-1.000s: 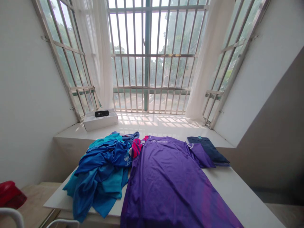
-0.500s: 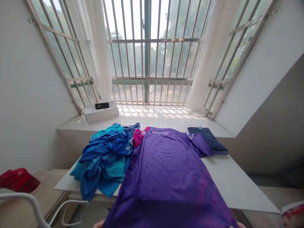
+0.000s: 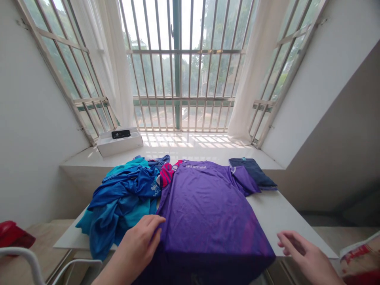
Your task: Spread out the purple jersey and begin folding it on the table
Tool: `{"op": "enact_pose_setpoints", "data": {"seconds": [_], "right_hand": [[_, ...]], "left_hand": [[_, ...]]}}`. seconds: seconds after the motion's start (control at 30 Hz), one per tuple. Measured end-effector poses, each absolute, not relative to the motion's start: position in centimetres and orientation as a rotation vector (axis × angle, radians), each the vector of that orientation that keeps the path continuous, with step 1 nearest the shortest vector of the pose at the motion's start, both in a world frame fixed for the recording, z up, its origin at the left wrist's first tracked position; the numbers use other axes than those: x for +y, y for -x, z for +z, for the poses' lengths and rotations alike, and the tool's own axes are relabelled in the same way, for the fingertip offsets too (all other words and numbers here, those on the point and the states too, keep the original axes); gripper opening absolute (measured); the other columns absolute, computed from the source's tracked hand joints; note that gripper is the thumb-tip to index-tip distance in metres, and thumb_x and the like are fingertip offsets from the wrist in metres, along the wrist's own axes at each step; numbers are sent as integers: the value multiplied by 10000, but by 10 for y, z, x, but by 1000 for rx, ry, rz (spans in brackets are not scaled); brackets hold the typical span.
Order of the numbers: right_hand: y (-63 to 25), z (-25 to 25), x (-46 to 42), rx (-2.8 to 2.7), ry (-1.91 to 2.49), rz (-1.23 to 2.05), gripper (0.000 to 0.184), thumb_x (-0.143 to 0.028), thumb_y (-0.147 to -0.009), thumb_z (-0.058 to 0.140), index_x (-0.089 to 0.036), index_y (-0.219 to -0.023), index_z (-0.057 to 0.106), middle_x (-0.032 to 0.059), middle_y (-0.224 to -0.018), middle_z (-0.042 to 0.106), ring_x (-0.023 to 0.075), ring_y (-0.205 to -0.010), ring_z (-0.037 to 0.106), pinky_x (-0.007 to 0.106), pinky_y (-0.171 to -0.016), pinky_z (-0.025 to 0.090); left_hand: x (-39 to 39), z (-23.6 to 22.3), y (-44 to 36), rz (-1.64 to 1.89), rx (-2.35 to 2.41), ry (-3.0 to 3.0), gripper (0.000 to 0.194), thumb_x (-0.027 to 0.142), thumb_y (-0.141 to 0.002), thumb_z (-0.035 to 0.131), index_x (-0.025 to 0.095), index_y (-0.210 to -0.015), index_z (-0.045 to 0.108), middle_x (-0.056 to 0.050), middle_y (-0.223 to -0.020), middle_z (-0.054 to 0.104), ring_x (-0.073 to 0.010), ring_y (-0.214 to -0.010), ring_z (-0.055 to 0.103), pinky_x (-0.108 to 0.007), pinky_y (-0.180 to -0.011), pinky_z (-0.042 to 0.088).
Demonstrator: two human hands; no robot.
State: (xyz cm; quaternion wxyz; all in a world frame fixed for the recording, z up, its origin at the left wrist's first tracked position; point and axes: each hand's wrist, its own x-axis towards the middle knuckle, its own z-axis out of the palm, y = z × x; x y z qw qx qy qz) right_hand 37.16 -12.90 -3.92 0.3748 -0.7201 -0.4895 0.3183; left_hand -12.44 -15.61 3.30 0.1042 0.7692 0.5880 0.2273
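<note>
While I watch through the head camera, the purple shirt (image 3: 208, 206) lies in the middle of the white table (image 3: 292, 223), its long axis running from the collar at 12 o'clock down to the lower end at 6, where the cloth drops over the near edge. The left hand (image 3: 138, 245) is the nearer one: its fingertips are at the shirt's 8 o'clock side, thumb and fingers loosely parted with nothing pinched, though I cannot tell whether they press on the fabric. From there, the bulk of the shirt spreads toward 2 and 3 o'clock. The right hand (image 3: 308, 255) is apart from it, off at 4 o'clock, fingers curled but not closed on anything, with the shirt toward its 10 o'clock. Beside the shirt at 10 o'clock I see a rumpled blue clothing pile (image 3: 124, 192), and near 1 o'clock a folded dark garment (image 3: 252, 172). Farther out at 11, on the window sill (image 3: 178, 148), sits a white box (image 3: 120, 148) with a black object (image 3: 121, 134) at its top; how deep it sits, I can't tell.
</note>
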Motion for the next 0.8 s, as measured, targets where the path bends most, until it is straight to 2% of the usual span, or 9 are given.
{"op": "enact_pose_setpoints", "data": {"seconds": [0.1, 0.2, 0.27, 0.33, 0.4, 0.53, 0.63, 0.7, 0.8], "right_hand": [[-366, -30, -65, -1189, 1721, 720, 514, -625, -604, 674, -206, -900, 650, 124, -932, 739, 283, -784, 707, 343, -596, 552], [-361, -34, -7, -1067, 1761, 402, 583, -622, -549, 674, -194, -941, 629, 166, -1120, 695, 290, -872, 693, 401, -747, 555], [-359, -40, 20, -955, 1751, 414, 617, -632, -566, 654, -177, -982, 628, 185, -1150, 684, 287, -898, 692, 397, -771, 555], [-356, -45, 36, -888, 1744, 467, 616, -640, -587, 642, -165, -979, 634, 189, -1088, 705, 287, -899, 697, 377, -736, 563], [-353, -51, 43, -882, 1757, 454, 602, -626, -573, 683, -163, -955, 641, 174, -1001, 728, 284, -856, 703, 372, -716, 563], [-353, -58, 40, -924, 1794, 544, 600, -641, -575, 738, -170, -935, 645, 128, -871, 743, 234, -636, 679, 342, -569, 529], [-353, -56, 34, -905, 1714, 714, 589, -641, -589, 751, -174, -932, 647, 96, -821, 737, 197, -557, 638, 295, -473, 474], [-350, -49, 34, -876, 1597, 715, 550, -614, -599, 765, -174, -907, 648, 66, -761, 720, 176, -554, 614, 279, -484, 471], [-338, -31, 44, -822, 1433, 546, 474, -573, -639, 766, -183, -872, 635, 36, -731, 690, 167, -612, 610, 276, -557, 494]], "left_hand": [[-81, 55, 64, 602, 1483, -2551, 285, 165, -927, 456, 237, -1118, 654, -65, -1202, 653, -204, -1143, 601, -336, -1018, 498], [-9, 49, 10, 450, 1399, -2704, 268, 173, -899, 509, 178, -1127, 650, -117, -1241, 621, -263, -1196, 553, -390, -1020, 488], [33, 36, -23, 350, 1378, -2733, 279, 227, -910, 526, 160, -1156, 640, -141, -1256, 613, -292, -1191, 553, -425, -1007, 486], [66, 22, -53, 302, 1373, -2713, 333, 315, -916, 554, 159, -1203, 620, -152, -1262, 612, -317, -1221, 532, -452, -1011, 472], [90, 7, -78, 337, 1365, -2700, 401, 373, -949, 513, 161, -1283, 576, -149, -1315, 588, -325, -1299, 470, -475, -1066, 418], [114, -28, -100, 412, 1464, -2590, 528, 454, -980, 428, 160, -1416, 470, -145, -1497, 454, -347, -1420, 325, -555, -1150, 277], [120, -49, -96, 446, 1508, -2556, 597, 517, -974, 399, 172, -1461, 435, -133, -1547, 401, -342, -1454, 271, -566, -1187, 176], [120, -56, -90, 473, 1519, -2546, 626, 538, -967, 392, 169, -1471, 430, -138, -1552, 393, -339, -1460, 260, -556, -1194, 151], [120, -58, -85, 509, 1534, -2492, 671, 558, -937, 439, 142, -1463, 444, -168, -1549, 386, -360, -1454, 261, -571, -1189, 141]]}}
